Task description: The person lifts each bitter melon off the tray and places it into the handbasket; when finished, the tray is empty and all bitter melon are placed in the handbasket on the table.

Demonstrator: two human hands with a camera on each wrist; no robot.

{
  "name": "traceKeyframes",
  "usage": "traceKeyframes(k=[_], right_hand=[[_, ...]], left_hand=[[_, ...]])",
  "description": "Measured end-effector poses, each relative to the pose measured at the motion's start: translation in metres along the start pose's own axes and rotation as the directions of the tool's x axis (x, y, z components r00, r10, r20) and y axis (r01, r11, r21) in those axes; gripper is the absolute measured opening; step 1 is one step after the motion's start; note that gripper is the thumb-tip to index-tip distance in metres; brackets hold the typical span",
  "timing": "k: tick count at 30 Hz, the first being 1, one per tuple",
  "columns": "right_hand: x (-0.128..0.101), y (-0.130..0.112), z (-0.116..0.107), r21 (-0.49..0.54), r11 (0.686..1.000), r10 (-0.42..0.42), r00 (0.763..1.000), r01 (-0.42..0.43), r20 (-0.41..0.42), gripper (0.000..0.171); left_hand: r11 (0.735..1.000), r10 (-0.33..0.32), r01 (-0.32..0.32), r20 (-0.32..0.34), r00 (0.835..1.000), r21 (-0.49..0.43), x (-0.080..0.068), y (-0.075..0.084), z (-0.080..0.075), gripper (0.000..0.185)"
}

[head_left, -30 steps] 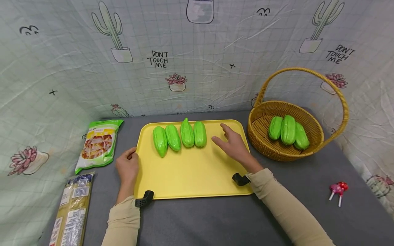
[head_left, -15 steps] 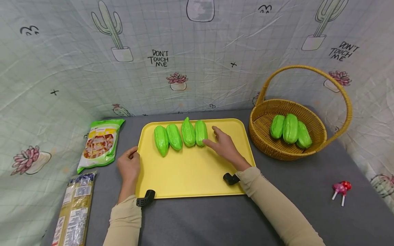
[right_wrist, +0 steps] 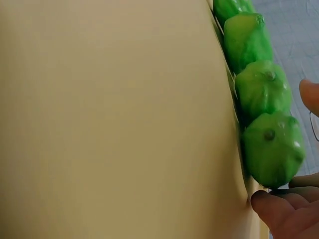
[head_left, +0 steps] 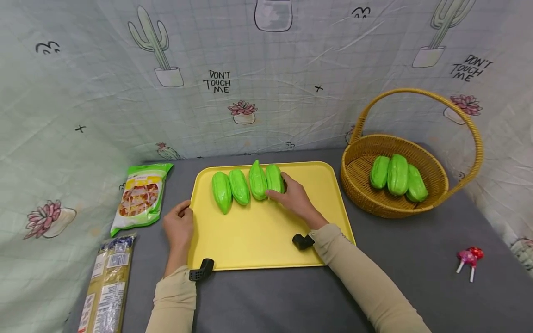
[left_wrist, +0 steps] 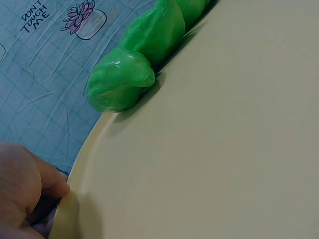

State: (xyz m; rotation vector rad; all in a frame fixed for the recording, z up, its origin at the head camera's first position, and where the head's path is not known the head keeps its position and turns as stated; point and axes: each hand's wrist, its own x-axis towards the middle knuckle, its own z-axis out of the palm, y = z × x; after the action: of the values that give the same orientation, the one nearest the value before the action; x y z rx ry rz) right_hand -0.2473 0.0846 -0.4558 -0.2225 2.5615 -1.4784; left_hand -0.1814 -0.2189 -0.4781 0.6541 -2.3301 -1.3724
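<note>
On the yellow tray [head_left: 250, 240], several glossy green, ribbed oblong fruits stand in a row along the far side. My right hand [head_left: 296, 200] is at the rightmost green fruit [head_left: 275, 177], its thumb by the near end and its fingers along the right side. In the right wrist view, fingertips [right_wrist: 264, 201] lie right at the underside of that fruit, while the thumb [right_wrist: 310, 95] shows a gap from it. My left hand [head_left: 179, 227] pinches the tray's left rim with curled fingers; the leftmost fruit [left_wrist: 119, 82] lies beyond it.
A wicker basket [head_left: 370, 206] with a tall handle, holding 3 more green fruits [head_left: 398, 175], stands right of the tray. To the left lie a green snack bag [head_left: 139, 199] and a long clear package [head_left: 109, 277]. Two lollipops [head_left: 470, 256] lie far right. Printed cloth hangs behind.
My right hand has moved left from the tray's right part to the rightmost fruit, its fingers reaching around it. The left hand has stayed at the rim. The head view has shifted slightly.
</note>
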Motion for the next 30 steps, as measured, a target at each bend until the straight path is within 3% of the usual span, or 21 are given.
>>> traceKeyframes(k=[16,30], right_hand=[[0.001,0.000,-0.001,-0.054,0.998,0.025,1.000,-0.026,-0.018,0.078],[-0.009,-0.011,-0.013,-0.011,1.000,0.021,0.999,-0.021,-0.039,0.078]], left_hand=[[1.000,0.004,-0.004,0.005,1.000,-0.025,-0.001,0.001,0.002,0.032],[1.000,0.001,-0.001,0.003,1.000,-0.026,0.001,0.000,0.002,0.033]])
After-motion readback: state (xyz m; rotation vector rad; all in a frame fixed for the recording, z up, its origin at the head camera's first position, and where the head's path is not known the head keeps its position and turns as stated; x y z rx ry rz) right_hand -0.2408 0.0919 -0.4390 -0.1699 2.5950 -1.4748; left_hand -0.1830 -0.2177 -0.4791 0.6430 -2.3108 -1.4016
